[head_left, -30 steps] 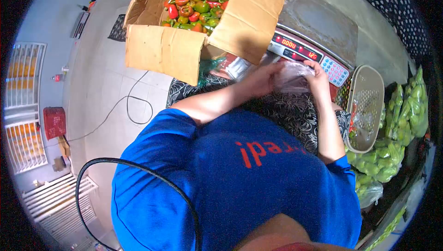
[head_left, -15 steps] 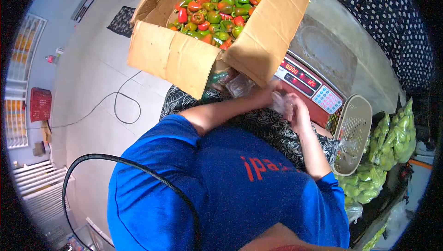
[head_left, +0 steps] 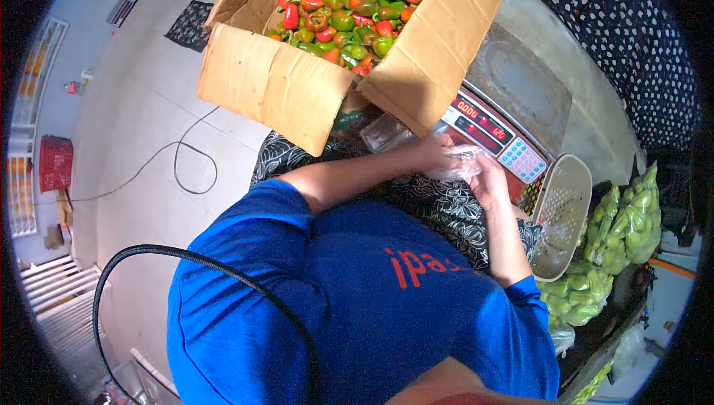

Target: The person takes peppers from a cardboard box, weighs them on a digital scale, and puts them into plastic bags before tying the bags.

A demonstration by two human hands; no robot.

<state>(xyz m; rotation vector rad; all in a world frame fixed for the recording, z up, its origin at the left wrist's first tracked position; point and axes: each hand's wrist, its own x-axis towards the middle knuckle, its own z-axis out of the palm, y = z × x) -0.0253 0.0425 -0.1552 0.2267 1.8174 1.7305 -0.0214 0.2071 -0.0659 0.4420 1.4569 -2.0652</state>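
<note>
A clear plastic bag (head_left: pixel 462 170) is stretched between my two hands, just in front of the scale. My left hand (head_left: pixel 439 153) grips one side of it, with the fingers blurred and partly covered by the film. On the other side, my right hand (head_left: pixel 489 180) has its fingers closed on the bag. Directly behind them is the digital scale (head_left: pixel 487 126), its red digits lit. An open cardboard box (head_left: pixel 275 81) full of red and green peppers (head_left: pixel 343 20) stands ahead. Beneath the box's flap lies a stack of clear plastic (head_left: pixel 387 133), partly hidden.
A beige perforated basket (head_left: pixel 569 215) stands right of the scale. Bags of green peppers (head_left: pixel 621 230) lie beyond it. A thin cable (head_left: pixel 195 145) loops over the floor at left, and a black cord (head_left: pixel 216 262) crosses my left shoulder. A red basket (head_left: pixel 56 163) is far left.
The plastic bag is now spread wider between my hands, and some of its film has moved over my left fingers. The whole view has shifted slightly.
</note>
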